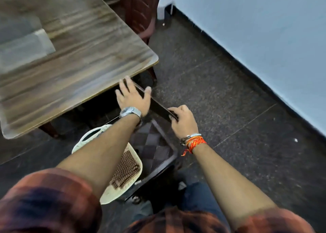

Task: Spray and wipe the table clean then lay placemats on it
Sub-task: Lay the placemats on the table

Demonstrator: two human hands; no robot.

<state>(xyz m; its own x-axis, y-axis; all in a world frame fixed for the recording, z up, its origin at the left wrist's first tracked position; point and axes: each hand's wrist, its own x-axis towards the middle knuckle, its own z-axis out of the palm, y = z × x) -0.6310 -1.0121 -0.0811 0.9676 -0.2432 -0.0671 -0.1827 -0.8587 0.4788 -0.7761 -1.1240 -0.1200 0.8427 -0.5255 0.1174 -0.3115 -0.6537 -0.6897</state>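
Dark placemat (159, 107) held edge-on beside the tabletop (79, 56) corner: your right hand (183, 121) clenches its near end, your left hand (133, 96), fingers straight, steadies the far end; level it before laying.

I see maroon plastic chair (141, 12) top centre, pale blue wall (255, 21) right, dark speckled stone floor (220, 91), cream perforated plastic basket (109, 195) bottom centre.
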